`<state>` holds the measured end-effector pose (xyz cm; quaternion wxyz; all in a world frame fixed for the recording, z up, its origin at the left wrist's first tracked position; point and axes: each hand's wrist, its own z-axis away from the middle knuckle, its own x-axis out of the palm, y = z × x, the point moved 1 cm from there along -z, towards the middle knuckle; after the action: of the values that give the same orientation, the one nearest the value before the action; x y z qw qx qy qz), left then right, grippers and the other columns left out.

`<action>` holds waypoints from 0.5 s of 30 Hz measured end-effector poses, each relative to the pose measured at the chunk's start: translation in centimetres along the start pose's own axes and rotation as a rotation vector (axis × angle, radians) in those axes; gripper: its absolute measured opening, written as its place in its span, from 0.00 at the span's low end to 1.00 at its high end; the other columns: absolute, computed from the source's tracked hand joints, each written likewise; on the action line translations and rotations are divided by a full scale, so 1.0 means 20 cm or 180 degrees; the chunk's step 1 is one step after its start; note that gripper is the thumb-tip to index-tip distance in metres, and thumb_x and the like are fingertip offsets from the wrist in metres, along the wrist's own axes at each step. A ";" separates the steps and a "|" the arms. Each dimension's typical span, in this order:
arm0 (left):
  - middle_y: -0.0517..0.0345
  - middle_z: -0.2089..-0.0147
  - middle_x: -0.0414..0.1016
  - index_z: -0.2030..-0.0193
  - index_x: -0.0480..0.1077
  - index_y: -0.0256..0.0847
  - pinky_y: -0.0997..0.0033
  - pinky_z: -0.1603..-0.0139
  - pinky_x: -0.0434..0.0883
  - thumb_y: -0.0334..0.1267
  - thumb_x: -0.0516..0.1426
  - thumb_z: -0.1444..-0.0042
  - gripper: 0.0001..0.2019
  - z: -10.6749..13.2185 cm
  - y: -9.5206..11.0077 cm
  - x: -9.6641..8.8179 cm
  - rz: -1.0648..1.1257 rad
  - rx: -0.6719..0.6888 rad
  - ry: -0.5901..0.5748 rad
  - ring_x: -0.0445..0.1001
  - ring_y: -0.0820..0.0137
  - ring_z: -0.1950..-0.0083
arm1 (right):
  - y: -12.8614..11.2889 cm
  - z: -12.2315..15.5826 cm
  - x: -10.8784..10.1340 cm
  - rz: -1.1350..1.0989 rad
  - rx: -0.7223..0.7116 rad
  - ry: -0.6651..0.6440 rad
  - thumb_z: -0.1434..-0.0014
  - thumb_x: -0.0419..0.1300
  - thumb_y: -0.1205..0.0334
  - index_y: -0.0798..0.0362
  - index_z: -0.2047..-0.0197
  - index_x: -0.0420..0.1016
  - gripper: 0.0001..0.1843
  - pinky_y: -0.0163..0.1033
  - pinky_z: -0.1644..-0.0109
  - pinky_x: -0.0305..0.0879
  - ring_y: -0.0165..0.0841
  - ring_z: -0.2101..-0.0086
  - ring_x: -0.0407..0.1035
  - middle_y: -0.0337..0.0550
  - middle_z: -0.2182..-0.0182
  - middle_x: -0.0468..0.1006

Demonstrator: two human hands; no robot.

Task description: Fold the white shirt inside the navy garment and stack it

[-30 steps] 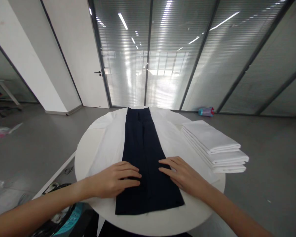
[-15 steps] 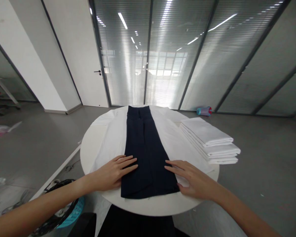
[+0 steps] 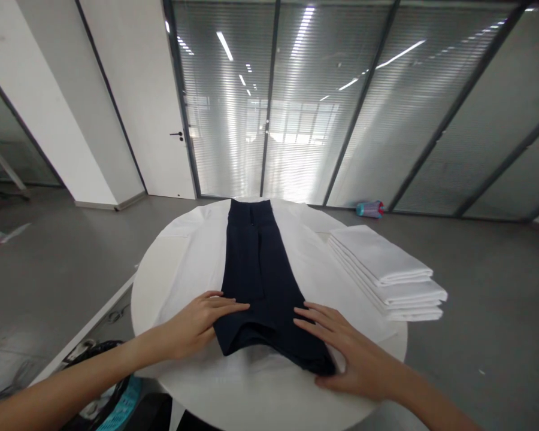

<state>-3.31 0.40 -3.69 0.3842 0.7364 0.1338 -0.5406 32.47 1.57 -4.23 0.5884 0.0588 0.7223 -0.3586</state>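
Observation:
Dark navy trousers (image 3: 256,269), folded lengthwise, lie on a white cloth (image 3: 197,263) spread over a round white table (image 3: 251,407). My left hand (image 3: 197,323) rests at the trousers' near left edge, fingers stretched onto the fabric. On the near right corner lies my right hand (image 3: 345,353), its fingers flat and spread. Both thumbs are hidden. The near hem is bunched and pulled back from the table's edge, bowing up between my hands.
A stack of folded white cloths (image 3: 386,269) sits on the table's right side. A blue basket (image 3: 117,410) stands on the floor at lower left. A pink-and-teal bottle (image 3: 369,209) lies on the grey floor by the glass wall.
The trousers' near end moved away from the table edge and now rumples between my hands. Both hands stayed on its near corners; the right hand shifted closer to me.

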 end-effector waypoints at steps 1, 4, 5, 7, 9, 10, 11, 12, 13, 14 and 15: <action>0.58 0.34 0.69 0.30 0.59 0.49 0.54 0.31 0.59 0.22 0.46 0.44 0.35 -0.01 -0.01 0.00 0.0099 -0.0054 0.0037 0.69 0.64 0.36 | 0.00 -0.02 0.00 0.0018 -0.0078 0.0056 0.46 0.67 0.58 0.43 0.28 0.56 0.44 0.58 0.31 0.52 0.47 0.32 0.49 0.49 0.31 0.58; 0.57 0.35 0.70 0.31 0.61 0.49 0.55 0.33 0.61 0.24 0.46 0.41 0.32 -0.02 -0.02 -0.02 0.0414 -0.0201 0.0093 0.71 0.63 0.38 | 0.03 -0.07 -0.01 0.0024 -0.0227 0.0353 0.46 0.54 0.75 0.45 0.30 0.59 0.41 0.53 0.33 0.56 0.40 0.35 0.56 0.48 0.34 0.63; 0.56 0.36 0.71 0.31 0.62 0.49 0.56 0.34 0.63 0.25 0.46 0.40 0.31 -0.02 -0.02 -0.03 0.0517 -0.0239 0.0087 0.71 0.63 0.39 | 0.05 -0.09 -0.02 0.0006 -0.0227 0.0462 0.48 0.51 0.78 0.45 0.31 0.61 0.42 0.52 0.34 0.58 0.38 0.36 0.58 0.48 0.35 0.65; 0.55 0.39 0.73 0.31 0.62 0.50 0.57 0.37 0.65 0.28 0.47 0.38 0.29 -0.03 -0.02 -0.06 0.0730 -0.0286 0.0021 0.72 0.62 0.41 | 0.10 -0.13 -0.04 -0.0089 -0.0170 0.0615 0.50 0.48 0.80 0.46 0.35 0.68 0.40 0.51 0.36 0.61 0.37 0.40 0.63 0.48 0.39 0.70; 0.54 0.42 0.76 0.34 0.66 0.48 0.58 0.39 0.67 0.31 0.48 0.36 0.25 -0.04 -0.03 -0.09 0.0998 -0.0353 -0.0054 0.74 0.60 0.43 | 0.17 -0.18 -0.05 -0.0328 -0.0046 0.0630 0.48 0.49 0.77 0.48 0.43 0.75 0.32 0.50 0.41 0.65 0.39 0.46 0.69 0.48 0.45 0.76; 0.54 0.45 0.78 0.37 0.70 0.47 0.59 0.40 0.68 0.34 0.48 0.35 0.22 -0.05 -0.05 -0.10 0.1159 -0.0472 -0.0031 0.74 0.60 0.45 | 0.20 -0.21 -0.05 -0.0490 0.0091 0.0628 0.46 0.50 0.75 0.50 0.49 0.78 0.25 0.48 0.45 0.68 0.40 0.51 0.72 0.49 0.51 0.79; 0.54 0.49 0.79 0.42 0.74 0.45 0.60 0.43 0.69 0.38 0.49 0.35 0.19 -0.06 -0.07 -0.11 0.1340 -0.0666 0.0060 0.75 0.59 0.47 | 0.24 -0.25 -0.06 -0.0671 0.0304 0.0633 0.43 0.52 0.71 0.52 0.56 0.79 0.18 0.47 0.50 0.70 0.41 0.57 0.74 0.49 0.57 0.81; 0.54 0.54 0.81 0.48 0.77 0.43 0.61 0.46 0.70 0.43 0.51 0.35 0.17 -0.08 -0.11 -0.10 0.1540 -0.0934 0.0220 0.75 0.58 0.50 | 0.27 -0.29 -0.05 -0.0878 0.0561 0.0656 0.41 0.53 0.66 0.54 0.61 0.79 0.13 0.45 0.56 0.71 0.41 0.62 0.74 0.48 0.63 0.81; 0.55 0.59 0.81 0.53 0.78 0.41 0.63 0.49 0.72 0.47 0.52 0.36 0.17 -0.11 -0.16 -0.10 0.1765 -0.1245 0.0414 0.76 0.58 0.53 | 0.31 -0.33 -0.05 -0.1101 0.0822 0.0684 0.38 0.53 0.60 0.54 0.66 0.77 0.13 0.44 0.60 0.70 0.40 0.66 0.74 0.47 0.68 0.80; 0.55 0.63 0.80 0.57 0.79 0.39 0.64 0.53 0.73 0.52 0.53 0.37 0.19 -0.14 -0.21 -0.09 0.2014 -0.1562 0.0599 0.76 0.58 0.55 | 0.34 -0.37 -0.05 -0.1320 0.1047 0.0719 0.37 0.53 0.55 0.54 0.69 0.76 0.16 0.42 0.64 0.69 0.39 0.69 0.73 0.46 0.72 0.79; 0.54 0.66 0.79 0.60 0.78 0.37 0.65 0.57 0.73 0.55 0.54 0.38 0.22 -0.18 -0.27 -0.07 0.2279 -0.1835 0.0732 0.76 0.58 0.58 | 0.37 -0.41 -0.05 -0.1525 0.1211 0.0750 0.37 0.53 0.51 0.55 0.71 0.74 0.19 0.40 0.66 0.68 0.37 0.71 0.72 0.44 0.74 0.78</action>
<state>-4.68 6.83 -4.25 0.7178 0.6547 0.0578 -0.2299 29.85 12.13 -6.28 0.3781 0.0371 0.6988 -0.6060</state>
